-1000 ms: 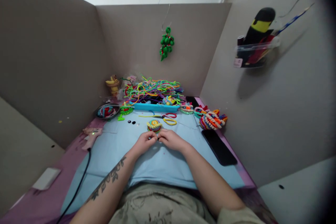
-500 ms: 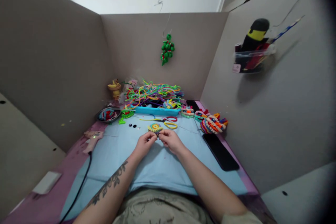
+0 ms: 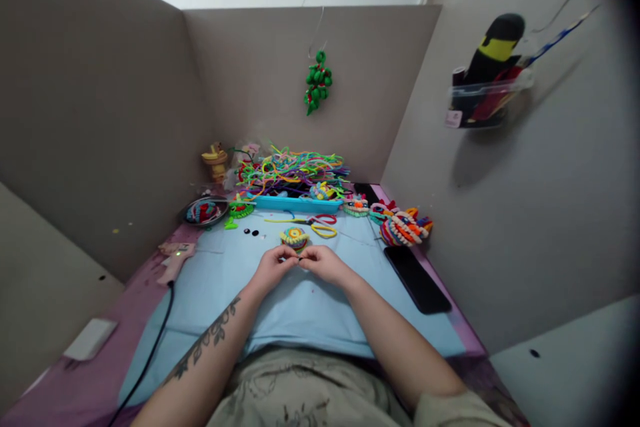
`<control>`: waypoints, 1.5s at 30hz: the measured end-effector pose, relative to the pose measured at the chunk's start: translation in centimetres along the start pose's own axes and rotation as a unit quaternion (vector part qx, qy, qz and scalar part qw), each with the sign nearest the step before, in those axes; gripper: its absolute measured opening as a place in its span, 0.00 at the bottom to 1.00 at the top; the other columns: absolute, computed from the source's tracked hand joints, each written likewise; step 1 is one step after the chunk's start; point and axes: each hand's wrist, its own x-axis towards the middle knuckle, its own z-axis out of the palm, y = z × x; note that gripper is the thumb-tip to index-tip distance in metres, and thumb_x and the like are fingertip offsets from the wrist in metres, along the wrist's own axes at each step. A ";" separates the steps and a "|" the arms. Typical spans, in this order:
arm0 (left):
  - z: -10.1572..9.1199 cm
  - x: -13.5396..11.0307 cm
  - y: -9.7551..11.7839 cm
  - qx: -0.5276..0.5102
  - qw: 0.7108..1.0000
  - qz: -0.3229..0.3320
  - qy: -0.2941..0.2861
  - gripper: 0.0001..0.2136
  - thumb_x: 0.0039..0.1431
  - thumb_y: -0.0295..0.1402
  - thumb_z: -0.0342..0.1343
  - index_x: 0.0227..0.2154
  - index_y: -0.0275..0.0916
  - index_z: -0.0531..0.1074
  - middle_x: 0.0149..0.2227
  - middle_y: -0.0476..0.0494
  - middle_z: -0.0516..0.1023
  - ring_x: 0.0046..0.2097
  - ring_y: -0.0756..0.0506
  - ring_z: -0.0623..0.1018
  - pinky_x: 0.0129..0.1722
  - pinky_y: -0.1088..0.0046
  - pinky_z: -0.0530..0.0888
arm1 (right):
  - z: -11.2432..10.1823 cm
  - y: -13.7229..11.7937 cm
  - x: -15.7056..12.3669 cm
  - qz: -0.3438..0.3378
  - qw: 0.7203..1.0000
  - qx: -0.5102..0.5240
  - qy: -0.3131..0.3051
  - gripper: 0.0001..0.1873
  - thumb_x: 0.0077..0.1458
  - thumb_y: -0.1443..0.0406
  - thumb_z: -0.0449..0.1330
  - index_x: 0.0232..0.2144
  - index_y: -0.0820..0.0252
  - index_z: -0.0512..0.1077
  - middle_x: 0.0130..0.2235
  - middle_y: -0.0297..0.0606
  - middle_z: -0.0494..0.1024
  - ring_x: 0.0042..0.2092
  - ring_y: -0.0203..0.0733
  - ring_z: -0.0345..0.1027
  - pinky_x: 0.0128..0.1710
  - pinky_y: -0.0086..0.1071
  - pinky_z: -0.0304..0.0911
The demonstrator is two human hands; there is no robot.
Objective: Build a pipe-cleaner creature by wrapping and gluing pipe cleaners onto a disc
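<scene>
My left hand [image 3: 274,267] and my right hand [image 3: 324,264] meet fingertip to fingertip over the middle of the blue cloth. Both are closed in a pinch on a small dark piece [image 3: 299,258], mostly hidden by the fingers and too small to name. Just beyond the fingertips lies a fuzzy yellow, blue and orange pipe-cleaner figure [image 3: 294,237] with a round eye-like centre. Behind it rest scissors [image 3: 324,231] with red and yellow handles. Small black discs [image 3: 255,233] lie to the left of the figure.
A blue tray [image 3: 295,205] heaped with coloured pipe cleaners [image 3: 295,170] stands at the back. At left are a pink glue gun [image 3: 176,261] with its cord and a dark bowl [image 3: 204,211]. Right are a phone [image 3: 417,281] and fuzzy figures [image 3: 404,229]. Grey panels enclose three sides.
The view has tilted down slightly. Both hands have drawn a little back from the yellow figure, which now shows more fully, and they still pinch the small dark piece.
</scene>
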 end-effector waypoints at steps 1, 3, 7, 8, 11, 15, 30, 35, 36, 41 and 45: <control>0.0 0.0 0.0 0.004 1.000 0.000 -0.006 0.06 0.46 0.33 0.57 0.25 0.35 0.72 0.26 0.47 0.74 0.30 0.49 0.72 0.31 0.75 0.67 | -0.1 0.1 0.0 -0.001 1.000 -0.011 -0.006 0.07 0.44 0.64 0.58 0.22 0.64 0.68 0.19 0.27 0.62 0.22 0.29 0.51 0.21 0.24 0.46; 0.1 0.0 0.0 0.011 1.000 0.007 -0.010 0.06 0.48 0.34 0.57 0.26 0.35 0.72 0.27 0.47 0.74 0.30 0.49 0.72 0.31 0.76 0.67 | -0.3 0.1 0.0 0.003 1.000 -0.016 0.000 0.07 0.44 0.64 0.58 0.22 0.64 0.69 0.19 0.27 0.62 0.23 0.29 0.51 0.22 0.24 0.46; 0.3 -0.1 0.1 0.043 0.998 0.040 0.013 0.08 0.51 0.36 0.54 0.28 0.36 0.72 0.29 0.46 0.74 0.31 0.49 0.72 0.30 0.76 0.67 | -0.4 -0.4 0.0 0.012 0.999 0.013 0.032 0.09 0.45 0.62 0.60 0.22 0.63 0.68 0.18 0.27 0.61 0.21 0.29 0.51 0.21 0.25 0.46; 0.3 -0.2 0.1 0.051 0.997 0.049 0.018 0.08 0.52 0.36 0.53 0.28 0.36 0.72 0.29 0.46 0.74 0.31 0.49 0.71 0.30 0.77 0.66 | -0.4 -0.6 0.0 0.014 0.999 0.025 0.036 0.10 0.45 0.61 0.60 0.22 0.63 0.68 0.18 0.26 0.61 0.21 0.28 0.50 0.20 0.25 0.45; 0.3 -0.3 0.5 0.061 0.995 0.059 0.041 0.09 0.53 0.36 0.52 0.27 0.36 0.71 0.27 0.47 0.73 0.29 0.50 0.70 0.28 0.77 0.66 | 0.0 -0.8 -0.1 0.024 0.994 0.105 0.032 0.14 0.46 0.56 0.60 0.23 0.62 0.66 0.16 0.25 0.59 0.18 0.28 0.47 0.17 0.25 0.43; 0.4 -0.4 0.8 0.062 0.993 0.058 0.085 0.08 0.54 0.36 0.51 0.27 0.36 0.70 0.26 0.48 0.72 0.27 0.51 0.69 0.27 0.77 0.65 | 0.8 -0.8 0.0 0.040 0.968 0.244 0.037 0.16 0.42 0.55 0.63 0.24 0.61 0.65 0.16 0.24 0.59 0.16 0.26 0.45 0.14 0.24 0.40; 0.0 -0.4 0.8 0.067 0.983 0.146 0.085 0.05 0.52 0.31 0.54 0.29 0.39 0.76 0.32 0.43 0.76 0.35 0.47 0.74 0.30 0.74 0.68 | 1.1 -1.2 -0.1 0.080 0.959 0.273 0.014 0.17 0.39 0.56 0.64 0.21 0.60 0.62 0.13 0.22 0.57 0.14 0.25 0.42 0.13 0.23 0.35; -0.2 -0.4 0.8 0.060 0.991 0.108 0.054 0.05 0.50 0.32 0.56 0.26 0.38 0.75 0.31 0.44 0.76 0.35 0.47 0.74 0.31 0.74 0.68 | 0.6 -0.7 -0.3 0.042 0.989 0.144 0.008 0.13 0.44 0.58 0.60 0.21 0.60 0.63 0.14 0.22 0.56 0.15 0.26 0.44 0.15 0.24 0.39; -0.2 -0.4 0.8 0.051 0.993 0.097 0.042 0.05 0.50 0.31 0.56 0.26 0.38 0.75 0.30 0.44 0.76 0.35 0.47 0.74 0.32 0.74 0.68 | 0.4 -0.6 -0.4 0.035 0.992 0.122 -0.001 0.13 0.45 0.58 0.60 0.21 0.61 0.63 0.15 0.23 0.56 0.16 0.26 0.45 0.15 0.24 0.40; -0.2 -0.2 0.6 -0.005 0.999 0.027 -0.024 0.05 0.47 0.33 0.58 0.26 0.35 0.74 0.28 0.45 0.76 0.33 0.48 0.73 0.35 0.74 0.68 | -0.5 -0.6 -0.5 0.021 0.997 0.065 -0.046 0.12 0.45 0.60 0.60 0.20 0.61 0.64 0.17 0.24 0.57 0.18 0.27 0.47 0.18 0.24 0.42; 0.1 0.1 0.3 -0.027 1.000 -0.012 0.002 0.09 0.48 0.36 0.56 0.29 0.35 0.73 0.28 0.47 0.75 0.30 0.49 0.72 0.30 0.75 0.68 | -0.6 -0.7 -0.3 0.018 0.997 0.071 0.016 0.13 0.46 0.58 0.59 0.22 0.62 0.65 0.17 0.25 0.59 0.19 0.28 0.47 0.19 0.25 0.43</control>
